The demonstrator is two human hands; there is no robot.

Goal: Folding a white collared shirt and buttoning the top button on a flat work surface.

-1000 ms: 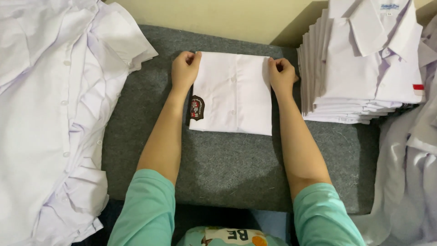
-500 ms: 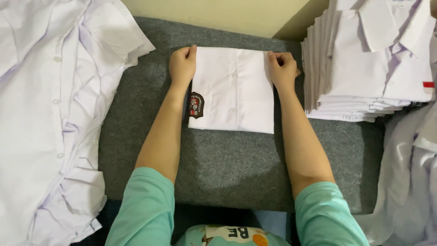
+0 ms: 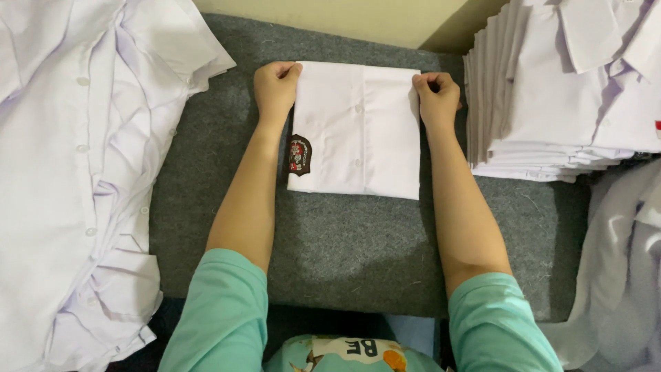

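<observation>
Folded white shirt (image 3: 358,131), lying flat in the middle of the grey felt pad (image 3: 344,241), button strip running down its centre and a dark embroidered badge (image 3: 299,154) at its lower left edge. Pinched at both far corners: left hand (image 3: 275,86) curled closed on the upper left corner, right hand (image 3: 435,96) curled closed on the upper right, thumbs and fingertips gripping the cloth edge. Probably light, soft and limp (thin woven cotton or a blend, by the look), likely to sag or unfold if lifted from one point only; best taken at two opposite corners or along a folded edge, where the layers stack thickest. Smooth surface with crisp creases, not slippery against the fuzzy felt, which looks coarse and grippy. Nothing fragile apart from the small buttons and the neatness of the fold itself. To the left, a loose heap of unfolded shirts (image 3: 76,179), rumpled and wrinkled. To the right, a tidy stack of folded shirts (image 3: 558,103), collars up, edges aligned. Teal sleeves (image 3: 220,317) near the bottom.
</observation>
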